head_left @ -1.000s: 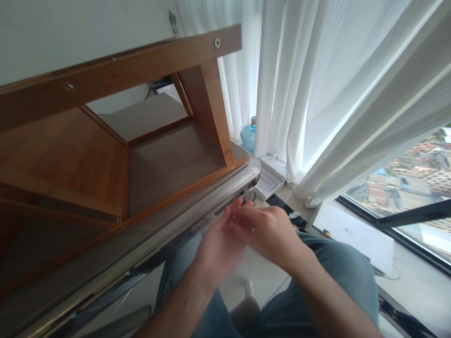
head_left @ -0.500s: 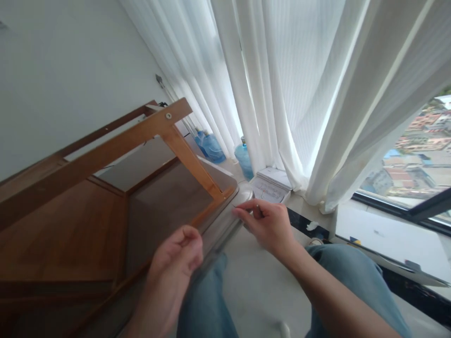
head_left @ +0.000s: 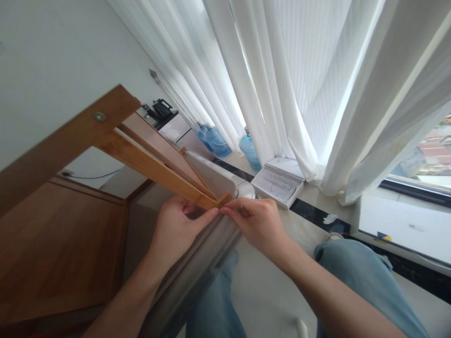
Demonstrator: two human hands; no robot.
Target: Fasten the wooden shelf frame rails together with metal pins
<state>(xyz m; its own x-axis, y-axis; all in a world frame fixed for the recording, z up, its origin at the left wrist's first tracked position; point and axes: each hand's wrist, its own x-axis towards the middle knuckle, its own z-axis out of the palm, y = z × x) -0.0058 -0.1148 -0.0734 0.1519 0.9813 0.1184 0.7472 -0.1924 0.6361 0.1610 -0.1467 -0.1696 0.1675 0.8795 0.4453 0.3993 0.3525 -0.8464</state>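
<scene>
My left hand [head_left: 178, 225] is closed at the lower end of a slanting wooden strut [head_left: 151, 164], its thumb stretched towards the joint and some fingers hidden behind the wood. Against the same joint, my right hand [head_left: 259, 223] pinches with thumb and forefinger; whatever small thing is between them is too tiny to make out. The two sets of fingertips nearly meet there. Higher up, a wooden rail [head_left: 63, 126] with a round metal bolt head [head_left: 99, 116] joins the strut. Beneath both hands runs the pale rounded edge [head_left: 197, 263] of the furniture.
A wooden panel [head_left: 63, 244] fills the lower left. An open white box [head_left: 278, 183] lies on the floor near blue water bottles [head_left: 216, 141] and white curtains [head_left: 260, 70]. At right is a white flat box [head_left: 405, 230]. My jeans-clad knee [head_left: 359, 267] is close by.
My left hand has moved up and right onto the strut's lower end, beside my right hand. My right hand has shifted slightly left to the joint. The view has swung nearer the wooden frame.
</scene>
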